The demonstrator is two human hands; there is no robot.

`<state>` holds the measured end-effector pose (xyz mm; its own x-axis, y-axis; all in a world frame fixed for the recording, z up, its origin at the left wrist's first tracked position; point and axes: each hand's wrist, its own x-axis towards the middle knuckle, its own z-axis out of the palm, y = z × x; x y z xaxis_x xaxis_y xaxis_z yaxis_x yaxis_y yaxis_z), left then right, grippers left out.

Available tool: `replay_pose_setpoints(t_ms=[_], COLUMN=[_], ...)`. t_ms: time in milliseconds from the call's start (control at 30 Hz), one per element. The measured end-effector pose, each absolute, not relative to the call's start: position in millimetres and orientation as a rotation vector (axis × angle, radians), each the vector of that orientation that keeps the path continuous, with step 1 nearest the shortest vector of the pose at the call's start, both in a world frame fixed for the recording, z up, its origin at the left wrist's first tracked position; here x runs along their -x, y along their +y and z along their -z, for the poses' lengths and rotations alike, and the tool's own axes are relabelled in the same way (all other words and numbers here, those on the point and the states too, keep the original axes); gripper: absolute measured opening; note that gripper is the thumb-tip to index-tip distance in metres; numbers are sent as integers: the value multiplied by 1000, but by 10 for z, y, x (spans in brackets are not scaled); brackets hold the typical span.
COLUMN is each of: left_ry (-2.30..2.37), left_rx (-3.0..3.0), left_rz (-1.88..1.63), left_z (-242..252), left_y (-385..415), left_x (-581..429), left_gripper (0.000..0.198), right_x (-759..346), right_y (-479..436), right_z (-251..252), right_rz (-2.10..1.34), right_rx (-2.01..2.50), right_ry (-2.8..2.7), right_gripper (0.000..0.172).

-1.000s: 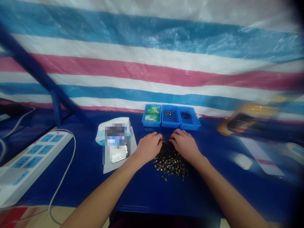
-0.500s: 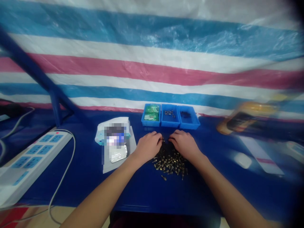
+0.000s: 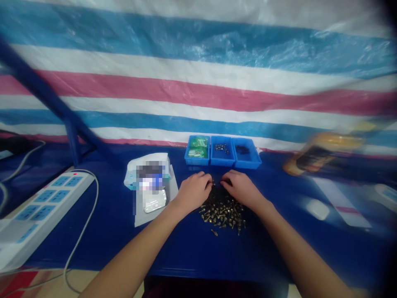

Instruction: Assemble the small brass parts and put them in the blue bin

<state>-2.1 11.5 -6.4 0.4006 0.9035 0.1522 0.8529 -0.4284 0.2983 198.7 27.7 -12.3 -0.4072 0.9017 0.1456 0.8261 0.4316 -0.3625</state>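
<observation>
Bright, soft, even light fills the scene, and its source cannot be told. Pale glare streaks the creases of the striped plastic sheet (image 3: 198, 82) behind the counter (image 3: 186, 256). Shadows stay faint, with the darkest patches among the small gold-coloured screws (image 3: 221, 215) near the middle. The centre is fairly sharp, though fine detail looks soft. The right side smears into blur, leaving an orange object (image 3: 322, 154), too blurred to name, and a computer mouse (image 3: 316, 209) hazy. Wide-lens distortion bends the stripes and the power strip (image 3: 40, 211) near the edges. The right-hand corners fade to black. A pixelated patch (image 3: 150, 182) covers part of a white package (image 3: 145, 159).
</observation>
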Motion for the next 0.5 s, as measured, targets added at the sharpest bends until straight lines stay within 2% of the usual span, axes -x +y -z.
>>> replay_pose_setpoints(t_ms=[200,500], left_ry=[1562,1465], left_rx=[-2458,-2381], left_rz=[-443,-693], left_z=[50,-1], left_y=[109,111], left_x=[19,-13], left_gripper=[18,24], right_x=[-2018,-2021], right_y=[298,243], right_z=[123,51], right_rz=[-385,-649], right_rx=[1430,1371], right_ry=[-2284,-2012], right_gripper=[8,11])
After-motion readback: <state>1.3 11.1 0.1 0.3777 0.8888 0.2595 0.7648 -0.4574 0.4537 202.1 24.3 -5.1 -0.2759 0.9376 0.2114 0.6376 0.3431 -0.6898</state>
